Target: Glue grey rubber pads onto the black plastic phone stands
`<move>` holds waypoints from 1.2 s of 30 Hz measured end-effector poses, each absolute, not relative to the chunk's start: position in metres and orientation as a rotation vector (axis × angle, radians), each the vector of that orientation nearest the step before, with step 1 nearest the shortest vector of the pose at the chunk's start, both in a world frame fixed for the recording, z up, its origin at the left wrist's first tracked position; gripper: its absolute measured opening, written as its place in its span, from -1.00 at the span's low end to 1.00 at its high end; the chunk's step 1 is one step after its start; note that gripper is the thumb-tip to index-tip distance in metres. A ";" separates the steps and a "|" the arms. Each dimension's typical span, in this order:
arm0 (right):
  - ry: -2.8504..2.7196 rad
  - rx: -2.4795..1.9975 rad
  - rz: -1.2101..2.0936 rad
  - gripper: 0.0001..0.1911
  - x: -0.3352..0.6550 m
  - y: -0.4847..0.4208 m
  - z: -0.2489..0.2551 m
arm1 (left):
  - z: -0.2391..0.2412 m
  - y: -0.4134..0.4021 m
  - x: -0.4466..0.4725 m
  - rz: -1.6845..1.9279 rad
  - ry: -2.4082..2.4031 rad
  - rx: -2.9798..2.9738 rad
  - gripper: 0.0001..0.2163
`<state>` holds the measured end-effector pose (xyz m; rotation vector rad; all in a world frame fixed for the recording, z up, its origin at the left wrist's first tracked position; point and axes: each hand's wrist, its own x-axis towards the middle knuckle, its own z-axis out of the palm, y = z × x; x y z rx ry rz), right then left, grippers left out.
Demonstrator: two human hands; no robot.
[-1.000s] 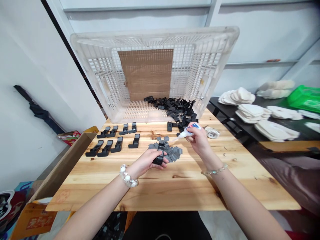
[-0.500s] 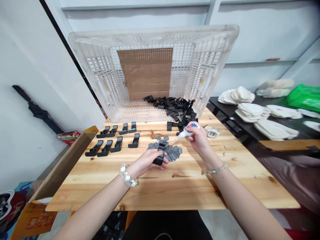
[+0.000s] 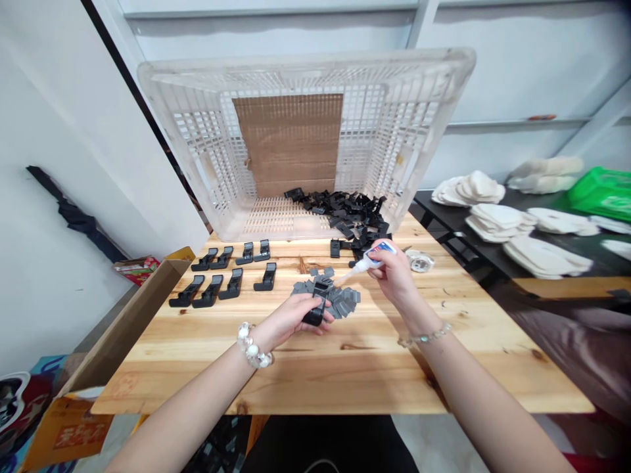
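My left hand (image 3: 302,314) is closed around a black plastic part (image 3: 315,314), held over the near side of a heap of small grey flat pieces (image 3: 345,302). In my right hand (image 3: 393,272) is a small white glue bottle (image 3: 375,255) with a blue label. Its thin nozzle slants down to the left, above the grey pieces and close to the black part. Whether the tip touches anything I cannot tell. To the left, several black plastic parts with grey tops (image 3: 233,284) stand in two rows on the wooden table (image 3: 374,368).
A white plastic crate (image 3: 305,66) lies on its side at the back, its opening towards me, with black parts (image 3: 352,213) spilling out. A roll of clear tape (image 3: 420,261) lies right of my right hand. A cardboard box (image 3: 123,328) stands along the left edge.
The view has shifted very slightly. Both hands keep nearly the same pose, with the black part and the glue bottle still held.
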<state>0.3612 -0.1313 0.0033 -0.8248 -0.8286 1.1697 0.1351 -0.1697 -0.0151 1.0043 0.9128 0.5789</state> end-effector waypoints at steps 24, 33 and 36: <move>-0.841 -0.857 1.115 -0.79 0.362 -0.131 0.004 | -0.014 -0.169 0.133 0.598 0.922 0.992 -0.73; -0.857 -0.865 1.099 -0.80 0.359 -0.133 0.002 | -0.016 -0.169 0.134 0.584 0.928 0.993 -0.71; -0.858 -0.869 1.087 -0.80 0.361 -0.132 0.003 | -0.015 -0.170 0.134 0.588 0.932 0.991 -0.70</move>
